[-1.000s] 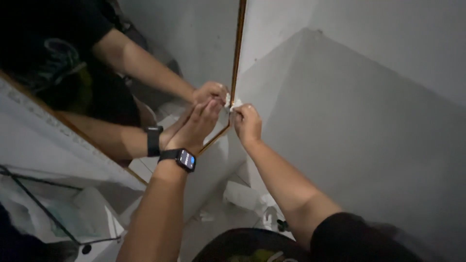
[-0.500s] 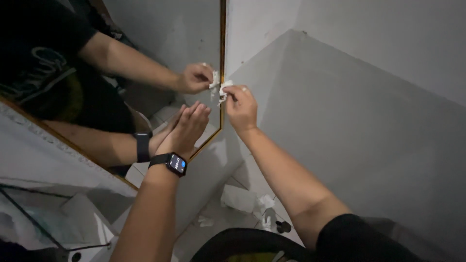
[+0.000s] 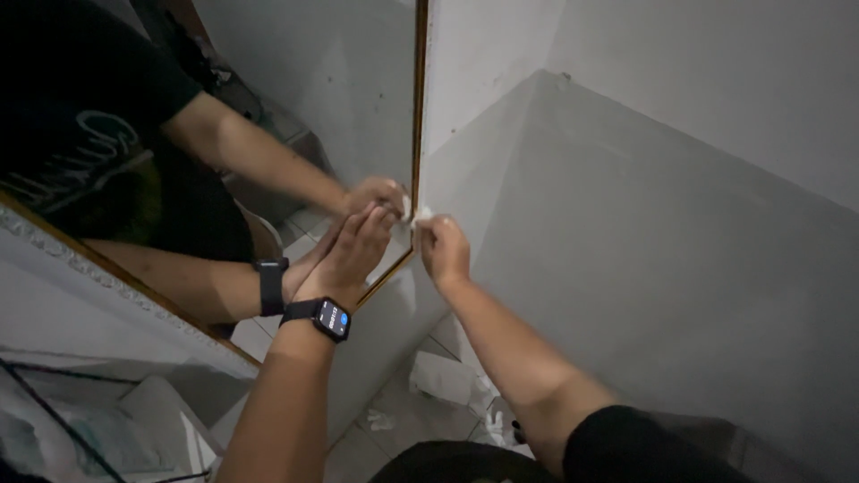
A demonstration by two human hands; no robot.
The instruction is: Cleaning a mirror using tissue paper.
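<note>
A gold-framed mirror (image 3: 417,116) leans against the grey wall. My left hand (image 3: 353,250), with a black smartwatch (image 3: 324,317) on the wrist, lies flat with fingers spread on the glass near the mirror's lower right corner. My right hand (image 3: 443,249) pinches a small white crumpled tissue (image 3: 420,214) against the frame's right edge, just above that corner. The glass reflects both of my arms and a dark shirt.
Grey walls (image 3: 680,233) meet in a corner behind the mirror. White crumpled paper and small bits of litter (image 3: 445,379) lie on the tiled floor below. A glass shelf with a dark rim (image 3: 54,402) shows at lower left.
My right hand has slid the tissue down the frame's right edge toward the lower corner. My left hand has stayed flat on the glass.
</note>
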